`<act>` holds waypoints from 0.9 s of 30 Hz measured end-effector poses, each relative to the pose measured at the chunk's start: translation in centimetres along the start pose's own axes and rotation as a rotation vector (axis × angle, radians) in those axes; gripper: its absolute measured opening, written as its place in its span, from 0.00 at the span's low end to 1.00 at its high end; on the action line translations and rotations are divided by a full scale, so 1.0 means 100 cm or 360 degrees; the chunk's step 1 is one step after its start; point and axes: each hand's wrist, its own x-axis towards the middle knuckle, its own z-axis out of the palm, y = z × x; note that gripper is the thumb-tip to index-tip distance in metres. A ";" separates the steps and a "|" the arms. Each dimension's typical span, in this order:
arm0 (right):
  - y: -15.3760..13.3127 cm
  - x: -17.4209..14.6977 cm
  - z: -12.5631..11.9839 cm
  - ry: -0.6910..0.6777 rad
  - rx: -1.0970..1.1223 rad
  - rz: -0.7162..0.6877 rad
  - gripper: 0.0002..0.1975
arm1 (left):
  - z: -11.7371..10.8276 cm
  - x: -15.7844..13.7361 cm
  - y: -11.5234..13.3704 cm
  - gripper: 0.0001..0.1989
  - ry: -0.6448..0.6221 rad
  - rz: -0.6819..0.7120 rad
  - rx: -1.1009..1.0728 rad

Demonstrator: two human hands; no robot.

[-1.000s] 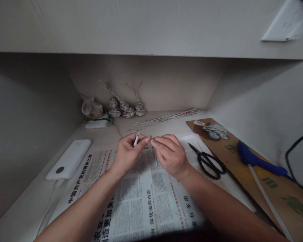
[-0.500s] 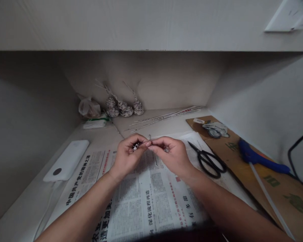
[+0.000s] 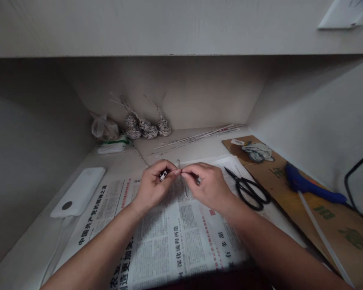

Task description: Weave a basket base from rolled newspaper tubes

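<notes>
My left hand [image 3: 154, 185] and my right hand [image 3: 210, 185] meet fingertip to fingertip above the newspaper [image 3: 160, 241]. Both pinch at thin rolled paper sticks [image 3: 178, 162]; one tip pokes up beyond the fingers and a length slants down between the hands. How the sticks cross is mostly covered by the fingers. A white end with a dark hole [image 3: 163, 175] shows inside the curl of my left hand. To the right of my right hand lie black-handled scissors [image 3: 249, 193], blades pointing away to the left.
Behind are woven paper gourds [image 3: 149, 131], loose paper sticks [image 3: 196, 139] and a plastic bag [image 3: 104, 128]. A white power bank [image 3: 80, 193] with a cable lies left. On cardboard [image 3: 323, 213] at right rest a blue glue gun [image 3: 314, 191] and a crumpled wad [image 3: 257, 153]. A shelf [image 3: 175, 28] overhangs.
The view has shifted slightly. My right fingertips have drawn slightly apart from the left ones, and both hands stay pinched on the paper sticks.
</notes>
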 end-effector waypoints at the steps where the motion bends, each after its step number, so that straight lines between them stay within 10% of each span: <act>1: -0.001 0.000 -0.001 -0.0004 0.0070 0.0094 0.07 | 0.000 0.000 0.000 0.08 -0.0003 -0.0008 -0.0001; 8: 0.002 0.007 -0.003 -0.0111 0.0837 0.0683 0.07 | -0.003 0.005 -0.006 0.06 0.0081 -0.0128 -0.0236; 27: 0.009 0.001 0.023 0.0093 0.0887 0.0590 0.05 | 0.004 0.002 -0.010 0.05 0.0121 -0.0168 -0.0363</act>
